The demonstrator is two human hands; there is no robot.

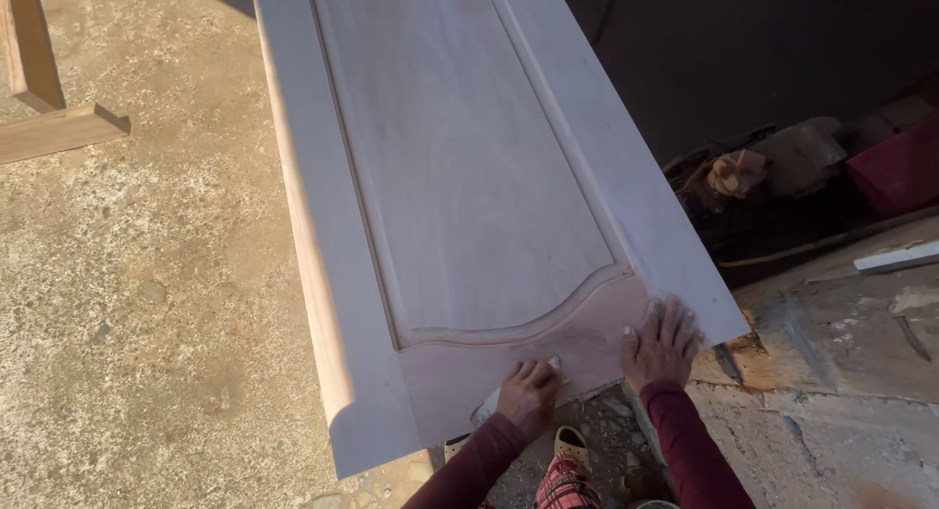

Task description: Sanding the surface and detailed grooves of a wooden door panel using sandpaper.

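A long pale wooden door panel (460, 177) with a raised, arched centre field stretches away from me, dusty and unfinished. My left hand (528, 392) is curled at the panel's near rail, fingers closed on a small pale piece, probably sandpaper (489, 408), pressed against the wood. My right hand (663, 341) lies flat with fingers spread on the near right corner of the panel. Both arms wear dark red sleeves.
Rough concrete ground (147, 304) lies to the left, with a wooden frame piece (49, 128) at the far left. Dark shadow, rags and clutter (782, 167) sit to the right. A white strip (895, 258) lies on cracked pavement. My sandalled foot (572, 445) shows below the panel.
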